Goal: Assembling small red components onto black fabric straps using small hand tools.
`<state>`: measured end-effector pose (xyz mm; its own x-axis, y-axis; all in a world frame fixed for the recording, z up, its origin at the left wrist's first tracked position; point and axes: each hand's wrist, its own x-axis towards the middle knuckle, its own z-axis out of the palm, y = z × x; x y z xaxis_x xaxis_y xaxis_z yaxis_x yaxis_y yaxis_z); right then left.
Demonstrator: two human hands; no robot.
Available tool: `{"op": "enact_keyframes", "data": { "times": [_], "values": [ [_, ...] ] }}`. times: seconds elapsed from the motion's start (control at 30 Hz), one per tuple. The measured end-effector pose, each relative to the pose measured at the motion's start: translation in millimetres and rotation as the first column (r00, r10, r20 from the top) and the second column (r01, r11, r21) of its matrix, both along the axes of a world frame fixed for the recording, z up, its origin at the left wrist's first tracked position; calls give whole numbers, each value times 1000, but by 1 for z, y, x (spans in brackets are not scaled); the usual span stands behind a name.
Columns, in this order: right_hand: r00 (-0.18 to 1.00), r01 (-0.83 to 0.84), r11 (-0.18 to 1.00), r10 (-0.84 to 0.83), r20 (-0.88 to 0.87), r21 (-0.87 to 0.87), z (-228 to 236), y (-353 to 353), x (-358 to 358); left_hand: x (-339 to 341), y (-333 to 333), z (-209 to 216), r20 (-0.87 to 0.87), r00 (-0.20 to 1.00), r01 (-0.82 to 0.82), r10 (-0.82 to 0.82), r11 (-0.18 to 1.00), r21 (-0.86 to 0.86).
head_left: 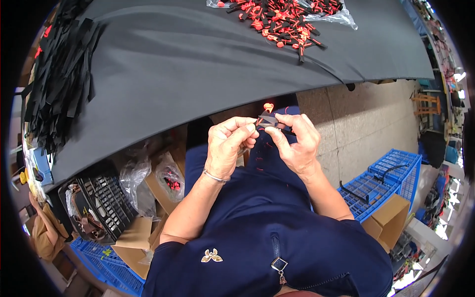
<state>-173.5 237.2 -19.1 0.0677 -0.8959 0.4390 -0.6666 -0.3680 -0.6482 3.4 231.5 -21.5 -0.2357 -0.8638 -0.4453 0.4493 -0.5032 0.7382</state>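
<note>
While both hands (pixel 264 141) pinch a black strap (pixel 267 120), table edge (pixel 277 94) just above, lap space below.

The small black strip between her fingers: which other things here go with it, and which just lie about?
In use:
left hand
right hand
small black strip, pinched by both
pile of red-and-black pieces
heap of black strips

Lying about:
blue crates
cardboard boxes
black grid tray

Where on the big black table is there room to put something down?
The wide middle of the black table is bare, between the black strips on the left and the red-and-black pieces at the far edge. Those two spots are crowded.
</note>
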Motion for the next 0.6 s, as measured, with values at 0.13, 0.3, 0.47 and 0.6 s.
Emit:
{"op": "enact_keyframes", "data": {
  "times": [0.13, 0.3, 0.47, 0.6],
  "values": [
    [771, -204, 869, -140, 621, 450, -17, 10, 1, -7, 3, -2, 145, 989, 34, -24, 997, -69],
    [534, -382, 783, -246, 809, 491, -28, 10, 2, -17, 0, -7, 315, 947, 0, 58, 984, -179],
    [955, 80, 970, -140, 260, 230, -16, 8, -5, -10, 0, -9, 191, 981, -51, 44, 998, 35],
    [997, 26, 998, -31, 74, 64, -11, 3, -10, -11, -1, -11, 162, 986, -54, 49, 998, 27]
  ]
}}
